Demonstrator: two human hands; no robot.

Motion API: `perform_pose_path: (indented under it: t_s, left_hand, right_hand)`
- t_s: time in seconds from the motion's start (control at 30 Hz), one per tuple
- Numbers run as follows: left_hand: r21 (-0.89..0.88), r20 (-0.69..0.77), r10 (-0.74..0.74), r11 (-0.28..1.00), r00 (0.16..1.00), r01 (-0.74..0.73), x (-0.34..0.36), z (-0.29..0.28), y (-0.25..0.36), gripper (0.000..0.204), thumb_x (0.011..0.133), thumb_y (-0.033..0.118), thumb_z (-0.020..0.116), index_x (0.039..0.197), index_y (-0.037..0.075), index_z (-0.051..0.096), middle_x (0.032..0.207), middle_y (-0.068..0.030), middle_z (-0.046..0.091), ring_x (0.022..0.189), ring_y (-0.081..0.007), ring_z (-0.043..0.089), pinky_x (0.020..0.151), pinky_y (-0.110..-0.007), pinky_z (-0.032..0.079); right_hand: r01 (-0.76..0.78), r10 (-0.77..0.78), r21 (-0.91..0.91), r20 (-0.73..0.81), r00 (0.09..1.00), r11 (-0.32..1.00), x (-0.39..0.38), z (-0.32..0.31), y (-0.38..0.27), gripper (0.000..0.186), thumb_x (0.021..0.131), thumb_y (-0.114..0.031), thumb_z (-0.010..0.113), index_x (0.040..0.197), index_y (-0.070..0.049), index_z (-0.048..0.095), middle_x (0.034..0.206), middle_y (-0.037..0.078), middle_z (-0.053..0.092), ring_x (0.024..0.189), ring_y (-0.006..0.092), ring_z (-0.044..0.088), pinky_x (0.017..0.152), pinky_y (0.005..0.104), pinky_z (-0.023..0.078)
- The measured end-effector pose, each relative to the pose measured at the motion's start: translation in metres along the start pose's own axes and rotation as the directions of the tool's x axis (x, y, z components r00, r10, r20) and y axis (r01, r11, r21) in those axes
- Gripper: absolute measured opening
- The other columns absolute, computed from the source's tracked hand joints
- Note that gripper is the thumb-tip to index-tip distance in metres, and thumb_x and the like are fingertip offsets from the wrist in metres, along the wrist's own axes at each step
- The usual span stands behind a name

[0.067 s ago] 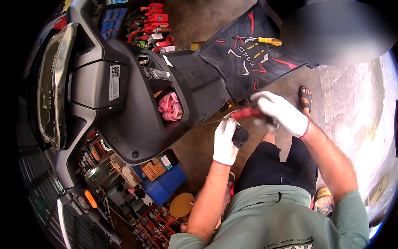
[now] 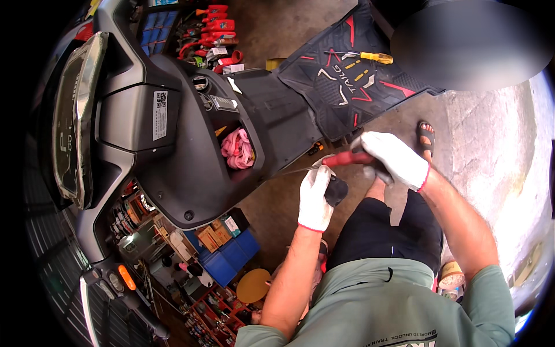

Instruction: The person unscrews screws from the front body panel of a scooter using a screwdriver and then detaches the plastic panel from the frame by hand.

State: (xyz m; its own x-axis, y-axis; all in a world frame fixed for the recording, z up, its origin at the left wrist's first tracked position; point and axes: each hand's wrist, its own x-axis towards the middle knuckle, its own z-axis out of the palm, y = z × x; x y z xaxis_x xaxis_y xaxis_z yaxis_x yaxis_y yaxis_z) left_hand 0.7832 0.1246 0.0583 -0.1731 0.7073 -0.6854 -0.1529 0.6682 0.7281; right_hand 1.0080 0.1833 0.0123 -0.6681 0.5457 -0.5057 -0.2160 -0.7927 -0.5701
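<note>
In its white glove, my left hand (image 2: 314, 202) is closed around a dark rounded piece (image 2: 336, 191) whose kind I cannot make out. Its thumb and fingertips are beside the thin shaft of a screwdriver with a red handle (image 2: 348, 158). That shaft points left toward the lower edge of a scooter's dark front panel (image 2: 193, 150); where its tip ends is hard to tell. My gloved right hand (image 2: 396, 159) grips the rear of the red handle, its lower fingers curled and partly shadowed.
A yellow-handled screwdriver (image 2: 376, 58) lies on the scooter's footboard mat (image 2: 324, 98). Pink cloth (image 2: 237, 149) fills the open front pocket. Red bottles (image 2: 219, 26) stand beyond the scooter. Blue bins (image 2: 231, 254) are at lower left. A sandalled foot (image 2: 425, 136) shows at right.
My right hand has turned and shifted slightly at the rear of the red handle, and its fingers are less blurred. My left hand stays almost in place.
</note>
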Motion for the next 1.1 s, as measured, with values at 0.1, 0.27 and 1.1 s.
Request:
perform_pose_path:
  t_s: [0.1,0.27,1.1]
  left_hand:
    - [-0.005,-0.01,0.02,1.0,1.0,-0.02,-0.001,0.004,0.001,0.023,0.101,0.028,0.057,0.098,0.006,0.057,0.08,-0.0001,0.053,0.069,-0.009,0.049,0.062,-0.026,0.043]
    - [-0.061,-0.021,-0.02,0.998,1.0,0.019,0.002,0.006,0.005,0.03,0.102,0.026,0.056,0.118,0.001,0.059,0.079,0.0013,0.052,0.068,-0.0074,0.048,0.061,-0.024,0.041]
    - [-0.046,-0.029,-0.007,0.999,1.0,0.006,-0.003,0.005,0.002,0.021,0.101,0.026,0.057,0.101,0.005,0.057,0.081,0.0006,0.053,0.07,-0.0087,0.05,0.064,-0.025,0.044]
  right_hand:
    - [0.426,-0.463,-0.277,-0.082,0.883,0.861,0.015,0.009,0.023,0.038,0.101,-0.036,0.052,0.117,-0.003,0.061,0.084,0.005,0.061,0.063,0.0076,0.053,0.059,0.0229,0.043]
    - [0.211,-0.209,0.005,-0.138,0.968,0.977,-0.007,0.021,-0.001,0.031,0.099,-0.028,0.052,0.112,-0.001,0.061,0.089,0.005,0.059,0.069,0.0091,0.055,0.065,0.0255,0.046]
    - [0.331,-0.351,-0.24,-0.046,0.935,0.913,0.009,0.003,0.018,0.034,0.099,-0.03,0.053,0.12,-0.003,0.056,0.101,0.008,0.059,0.08,0.0122,0.062,0.072,0.0288,0.05]
